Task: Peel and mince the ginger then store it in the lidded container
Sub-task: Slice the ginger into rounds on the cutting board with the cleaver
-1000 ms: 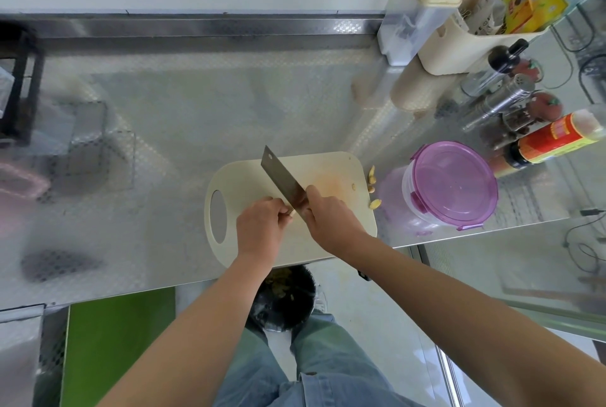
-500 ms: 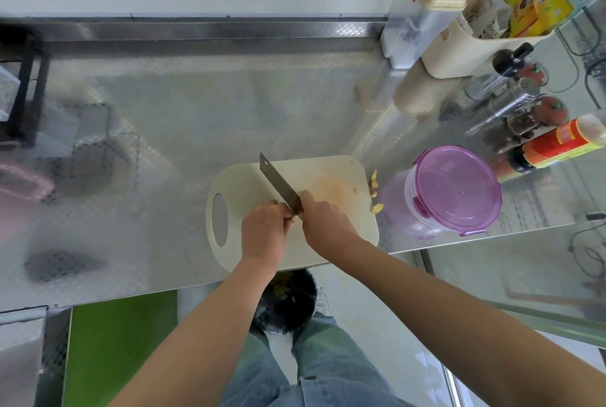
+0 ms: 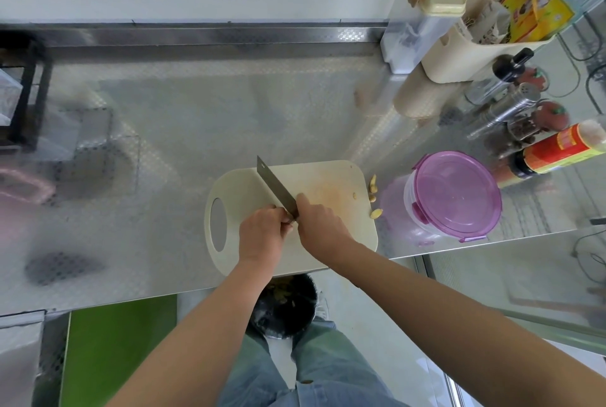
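While small ginger pieces [image 3: 376, 213] are seen along the right edge of the cutting board [image 3: 239, 190], a cleaver [image 3: 275, 188] is gripped by the right hand [image 3: 319, 224] over the board. The left hand [image 3: 262, 233] is curled against the blade; what is held beneath cannot be told. A purple-lidded container [image 3: 455, 193] is stood just beside.

No text legible — bottle label [image 3: 564, 146] apparently blurred.

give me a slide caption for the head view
Right hand grips a cleaver over the cutting board, left hand beside it, purple-lidded container nearby.
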